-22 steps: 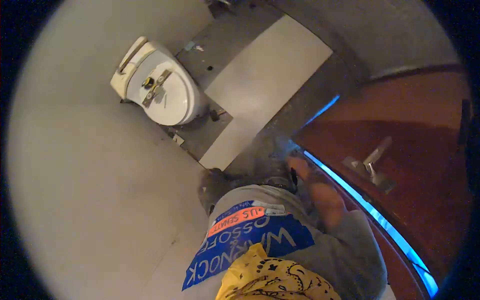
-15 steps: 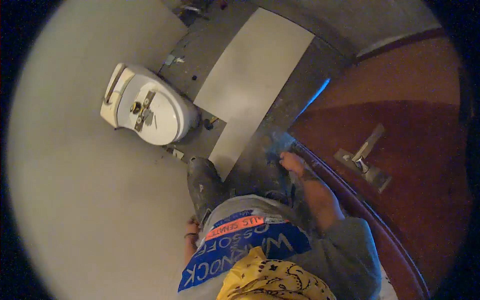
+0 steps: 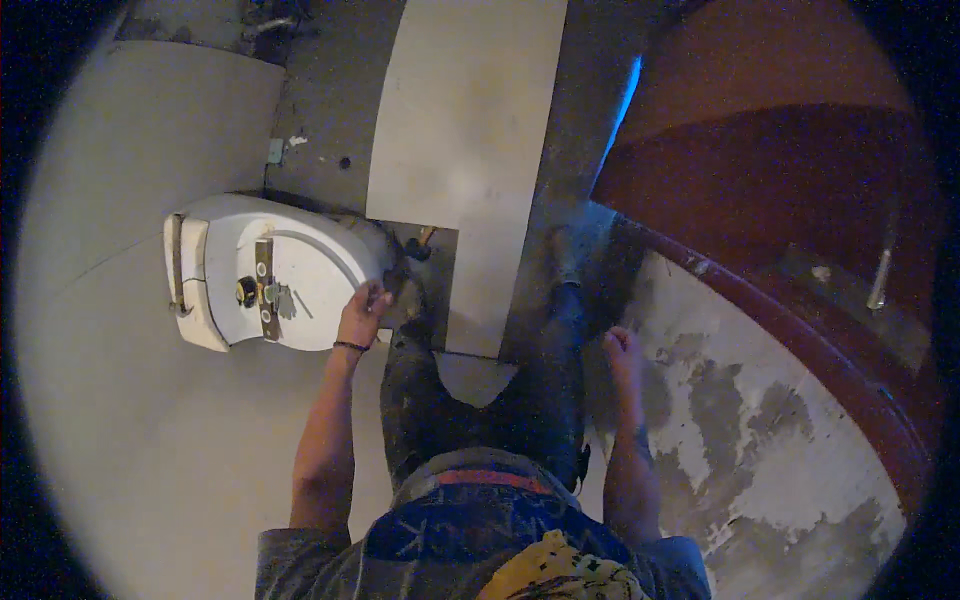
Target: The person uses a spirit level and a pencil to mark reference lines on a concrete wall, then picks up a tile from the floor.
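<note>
I look straight down at my legs in dark, stained trousers on a bare floor. A white toilet [image 3: 262, 275] with its seat off stands to my left, two fixing holes and a metal bracket showing at its back. My left hand [image 3: 362, 310], a dark band on the wrist, rests its fingers on the toilet's front rim. My right hand [image 3: 622, 350] hangs beside my right thigh, fingers loosely curled, holding nothing. Both forearms are bare.
A pale floor tile panel [image 3: 470, 140] runs ahead between grey screed strips. A red-brown door [image 3: 800, 200] with a metal lever handle [image 3: 880, 280] stands at right, its curved edge near my right hand. Patchy, scraped wall or floor surface lies at lower right.
The view has swung round and down. My left hand has come forward onto the toilet rim, and my right hand has dropped from the door edge to my side.
</note>
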Available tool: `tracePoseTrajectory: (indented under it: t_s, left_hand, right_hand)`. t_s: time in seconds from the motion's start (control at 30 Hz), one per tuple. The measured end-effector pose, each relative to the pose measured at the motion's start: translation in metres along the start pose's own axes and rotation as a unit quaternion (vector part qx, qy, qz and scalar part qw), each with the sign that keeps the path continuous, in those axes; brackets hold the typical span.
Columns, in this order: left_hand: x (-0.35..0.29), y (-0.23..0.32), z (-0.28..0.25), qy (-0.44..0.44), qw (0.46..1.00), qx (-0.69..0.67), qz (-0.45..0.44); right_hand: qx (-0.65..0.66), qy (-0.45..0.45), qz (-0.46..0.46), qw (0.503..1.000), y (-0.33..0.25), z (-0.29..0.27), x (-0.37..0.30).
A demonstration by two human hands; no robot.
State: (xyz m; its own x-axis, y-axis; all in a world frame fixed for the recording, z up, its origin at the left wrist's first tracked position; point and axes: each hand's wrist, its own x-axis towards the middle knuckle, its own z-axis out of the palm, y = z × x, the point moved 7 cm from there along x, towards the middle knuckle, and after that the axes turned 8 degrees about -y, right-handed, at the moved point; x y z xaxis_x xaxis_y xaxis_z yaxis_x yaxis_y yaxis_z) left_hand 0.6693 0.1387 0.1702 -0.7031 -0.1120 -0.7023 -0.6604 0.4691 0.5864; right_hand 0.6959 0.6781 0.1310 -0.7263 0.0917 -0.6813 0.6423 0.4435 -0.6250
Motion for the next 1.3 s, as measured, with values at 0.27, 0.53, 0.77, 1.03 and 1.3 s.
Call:
tracePoseTrajectory:
  t_s: [0.27,0.53,0.77,1.03,1.3]
  left_hand:
    - [-0.016,-0.117,0.032,-0.066,0.995,0.03,-0.062]
    - [0.06,-0.188,0.145,-0.114,0.957,0.157,-0.216]
    - [0.187,-0.168,0.241,-0.073,0.966,0.189,-0.16]
    - [0.349,-0.214,0.264,0.038,0.979,0.177,-0.091]
    - [0.366,-0.256,0.276,0.116,0.98,0.139,-0.088]
  right_hand:
    - [0.085,-0.057,-0.059,0.993,0.003,0.091,-0.008]
    - [-0.081,-0.098,-0.043,0.991,0.045,0.179,0.145]
    - [-0.131,-0.019,-0.057,0.99,0.094,0.206,0.253]
    - [-0.136,0.027,-0.07,0.988,0.15,0.241,0.35]
    - [-0.123,-0.001,-0.036,0.992,0.147,0.258,0.341]
